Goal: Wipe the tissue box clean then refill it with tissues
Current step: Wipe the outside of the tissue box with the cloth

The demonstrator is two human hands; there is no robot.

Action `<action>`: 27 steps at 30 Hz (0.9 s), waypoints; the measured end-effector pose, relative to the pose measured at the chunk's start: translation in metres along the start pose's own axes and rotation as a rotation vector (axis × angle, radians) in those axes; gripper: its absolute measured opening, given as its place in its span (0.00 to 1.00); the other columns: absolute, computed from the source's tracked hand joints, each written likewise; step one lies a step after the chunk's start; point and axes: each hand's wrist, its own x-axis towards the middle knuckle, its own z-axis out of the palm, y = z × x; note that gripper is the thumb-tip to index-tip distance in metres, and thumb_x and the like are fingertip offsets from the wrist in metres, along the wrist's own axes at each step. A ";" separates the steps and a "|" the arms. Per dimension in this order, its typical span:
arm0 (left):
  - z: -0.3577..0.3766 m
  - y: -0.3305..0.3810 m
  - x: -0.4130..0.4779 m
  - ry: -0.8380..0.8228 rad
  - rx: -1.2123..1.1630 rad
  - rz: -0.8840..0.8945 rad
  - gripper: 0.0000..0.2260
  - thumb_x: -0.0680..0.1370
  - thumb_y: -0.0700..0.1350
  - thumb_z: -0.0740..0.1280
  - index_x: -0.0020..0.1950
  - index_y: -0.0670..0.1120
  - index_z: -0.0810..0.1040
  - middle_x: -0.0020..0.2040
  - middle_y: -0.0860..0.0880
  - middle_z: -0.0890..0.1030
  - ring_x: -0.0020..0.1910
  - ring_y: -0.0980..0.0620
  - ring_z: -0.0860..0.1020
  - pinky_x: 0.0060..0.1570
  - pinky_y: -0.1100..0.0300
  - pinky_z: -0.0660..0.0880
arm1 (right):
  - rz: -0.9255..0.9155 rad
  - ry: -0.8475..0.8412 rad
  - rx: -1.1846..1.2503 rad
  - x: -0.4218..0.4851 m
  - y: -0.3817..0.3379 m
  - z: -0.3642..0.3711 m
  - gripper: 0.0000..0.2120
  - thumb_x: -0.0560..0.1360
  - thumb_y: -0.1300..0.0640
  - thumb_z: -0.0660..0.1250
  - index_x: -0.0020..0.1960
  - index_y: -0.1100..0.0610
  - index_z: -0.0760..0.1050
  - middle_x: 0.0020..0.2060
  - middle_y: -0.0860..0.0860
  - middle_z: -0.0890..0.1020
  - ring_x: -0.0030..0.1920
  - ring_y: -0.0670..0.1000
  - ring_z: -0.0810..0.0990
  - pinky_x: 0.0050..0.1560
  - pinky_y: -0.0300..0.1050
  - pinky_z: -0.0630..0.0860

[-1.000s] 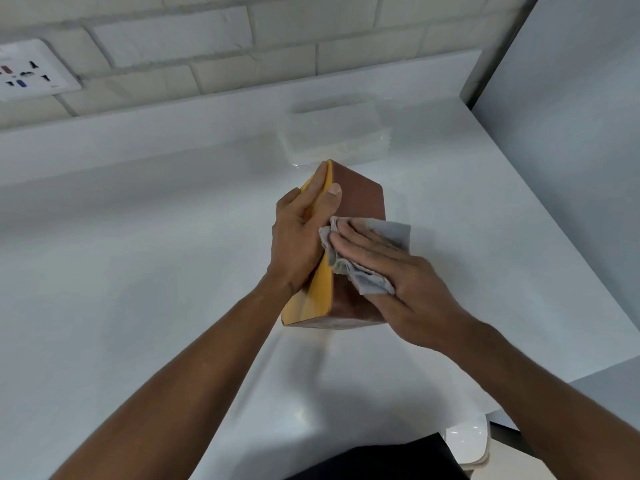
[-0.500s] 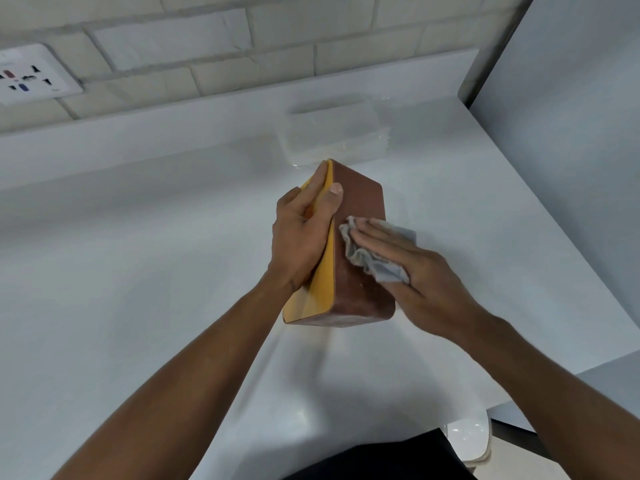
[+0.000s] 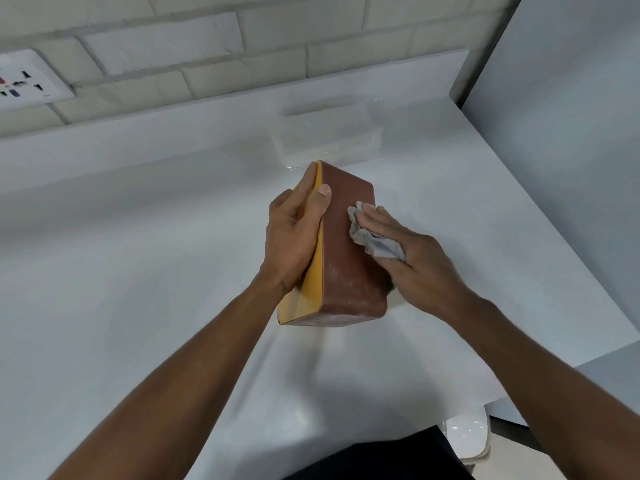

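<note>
A brown tissue box with a yellow wooden side stands tilted on its edge on the white counter. My left hand grips its yellow side and top edge, thumb on the brown face. My right hand presses a crumpled grey cloth against the right edge of the brown face. A clear plastic pack of white tissues lies behind the box near the wall.
A brick-pattern wall runs along the back, with a white socket plate at the far left. A grey panel rises on the right. The counter's right edge drops off near my right forearm; a white rounded object sits below.
My right hand slid the cloth from the middle of the brown face to its right edge. My left hand and the box stayed put.
</note>
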 end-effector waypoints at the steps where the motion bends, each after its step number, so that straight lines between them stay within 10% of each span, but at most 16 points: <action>1: 0.000 -0.001 0.001 0.003 -0.003 0.002 0.23 0.80 0.65 0.66 0.76 0.67 0.73 0.66 0.54 0.82 0.66 0.53 0.80 0.71 0.45 0.75 | -0.027 0.002 -0.028 0.001 -0.007 0.007 0.24 0.82 0.58 0.64 0.76 0.48 0.65 0.76 0.40 0.65 0.78 0.41 0.56 0.78 0.48 0.57; 6: -0.003 -0.003 0.001 -0.004 -0.008 0.015 0.24 0.79 0.65 0.66 0.75 0.67 0.73 0.66 0.56 0.81 0.64 0.50 0.81 0.69 0.44 0.76 | -0.252 -0.109 -0.147 -0.022 -0.010 0.017 0.26 0.80 0.63 0.63 0.78 0.57 0.62 0.78 0.49 0.63 0.79 0.47 0.56 0.79 0.50 0.55; 11: 0.004 -0.001 0.001 -0.007 0.084 -0.012 0.25 0.75 0.76 0.63 0.72 0.78 0.70 0.72 0.57 0.77 0.69 0.55 0.77 0.71 0.44 0.73 | -0.010 -0.004 -0.020 -0.009 0.009 0.000 0.25 0.82 0.58 0.62 0.78 0.50 0.63 0.77 0.41 0.64 0.78 0.42 0.58 0.78 0.51 0.60; 17: 0.003 -0.006 0.004 -0.009 0.104 0.021 0.24 0.77 0.74 0.62 0.73 0.77 0.69 0.67 0.40 0.79 0.66 0.40 0.79 0.69 0.37 0.75 | -0.187 -0.029 -0.133 -0.009 -0.021 0.023 0.25 0.82 0.58 0.59 0.78 0.56 0.62 0.78 0.48 0.63 0.79 0.45 0.55 0.79 0.46 0.55; 27: 0.005 -0.010 0.007 0.002 0.128 -0.004 0.24 0.76 0.79 0.57 0.72 0.79 0.68 0.72 0.48 0.78 0.71 0.46 0.77 0.71 0.37 0.72 | -0.103 0.041 -0.116 0.001 -0.018 0.021 0.24 0.82 0.58 0.61 0.77 0.53 0.64 0.77 0.45 0.64 0.79 0.45 0.57 0.78 0.45 0.58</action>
